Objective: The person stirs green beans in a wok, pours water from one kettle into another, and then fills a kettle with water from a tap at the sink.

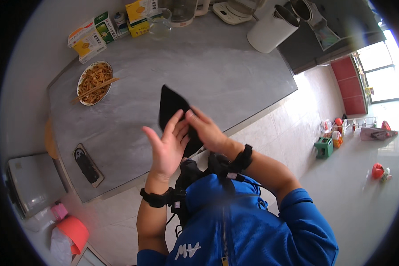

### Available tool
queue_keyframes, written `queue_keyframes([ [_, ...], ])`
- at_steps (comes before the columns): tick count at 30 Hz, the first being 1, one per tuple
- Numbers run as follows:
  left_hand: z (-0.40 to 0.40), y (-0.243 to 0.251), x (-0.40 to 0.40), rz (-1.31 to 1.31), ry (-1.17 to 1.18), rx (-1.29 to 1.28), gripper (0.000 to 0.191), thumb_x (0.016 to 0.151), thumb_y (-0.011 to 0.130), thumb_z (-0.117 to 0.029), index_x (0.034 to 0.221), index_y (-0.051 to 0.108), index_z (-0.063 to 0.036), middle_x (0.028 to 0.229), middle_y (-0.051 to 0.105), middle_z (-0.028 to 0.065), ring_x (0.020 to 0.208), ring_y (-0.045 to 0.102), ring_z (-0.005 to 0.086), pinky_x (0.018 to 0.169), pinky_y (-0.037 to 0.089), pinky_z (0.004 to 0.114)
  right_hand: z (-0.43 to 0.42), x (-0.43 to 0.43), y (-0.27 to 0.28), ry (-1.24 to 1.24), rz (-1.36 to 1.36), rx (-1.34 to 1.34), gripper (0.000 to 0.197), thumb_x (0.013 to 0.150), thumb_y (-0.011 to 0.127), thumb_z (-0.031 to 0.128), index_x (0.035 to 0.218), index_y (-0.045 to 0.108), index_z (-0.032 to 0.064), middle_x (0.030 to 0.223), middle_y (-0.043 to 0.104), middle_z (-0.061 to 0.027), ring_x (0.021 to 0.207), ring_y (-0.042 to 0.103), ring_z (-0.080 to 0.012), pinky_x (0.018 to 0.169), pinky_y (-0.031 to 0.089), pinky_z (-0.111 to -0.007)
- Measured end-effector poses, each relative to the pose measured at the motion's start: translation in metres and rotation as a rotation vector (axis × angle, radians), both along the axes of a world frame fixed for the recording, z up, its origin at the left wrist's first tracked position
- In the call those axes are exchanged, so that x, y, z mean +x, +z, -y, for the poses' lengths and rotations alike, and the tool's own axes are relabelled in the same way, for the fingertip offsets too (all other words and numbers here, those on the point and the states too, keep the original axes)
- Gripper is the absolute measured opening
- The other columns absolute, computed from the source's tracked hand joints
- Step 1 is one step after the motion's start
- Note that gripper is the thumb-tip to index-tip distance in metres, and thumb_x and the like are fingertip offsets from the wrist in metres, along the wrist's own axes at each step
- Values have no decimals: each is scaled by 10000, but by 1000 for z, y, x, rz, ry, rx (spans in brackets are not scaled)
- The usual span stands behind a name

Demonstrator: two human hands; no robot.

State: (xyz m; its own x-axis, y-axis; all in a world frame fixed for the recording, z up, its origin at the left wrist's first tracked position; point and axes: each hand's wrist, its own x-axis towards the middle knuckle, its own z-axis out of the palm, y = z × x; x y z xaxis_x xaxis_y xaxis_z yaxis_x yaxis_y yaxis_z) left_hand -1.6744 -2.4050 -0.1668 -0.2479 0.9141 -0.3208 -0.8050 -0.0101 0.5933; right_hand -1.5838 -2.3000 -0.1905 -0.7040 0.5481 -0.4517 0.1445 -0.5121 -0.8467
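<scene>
A flat black item, perhaps cloth or a pouch (173, 103), is held up over the front part of the grey countertop. My right hand (207, 131) grips it from the right, thumb on its near face and fingers partly hidden. My left hand (169, 146) lies against its lower part with the palm showing, the thumb spread out to the left and the fingers pointing up toward the right hand. Both wrists wear black straps. To the left, an oval plate of noodles (95, 83) has wooden chopsticks (98, 89) laid across it. A phone in a decorated case (87, 166) rests near the counter's front left corner.
Medicine-type boxes (90, 41), a glass jug (159, 26), a kettle base (231, 15) and a white cylindrical container (269, 31) stand along the counter's back. A red bin (74, 232) is at lower left. On the floor at right are a green stool (324, 147) and bags.
</scene>
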Motion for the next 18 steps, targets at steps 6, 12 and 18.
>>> queue_keyframes([
  [6,11,-3,-16,334,20,222,1124,659,143,-888,1447,95,-88,1492,110,135,1380,66,258,1115,60,436,-15,23,12,-68,-142,-82,419,971,420,298,1274,428,10,1038,548,-12,960,492,-89,823,415,-239],
  [12,10,-1,-13,379,65,193,1090,683,225,-868,1446,113,-97,1488,139,90,1375,87,230,1115,83,433,-3,29,8,83,-57,186,412,957,448,248,1318,420,53,1128,551,-59,1063,495,-135,904,391,-273],
  [18,4,-7,-3,-13,85,-186,762,830,333,-709,1288,420,-105,1254,479,60,1192,418,215,970,341,398,12,27,0,295,-92,1080,457,879,536,246,1314,453,131,1370,383,-198,1288,318,-378,1054,238,-489],
])
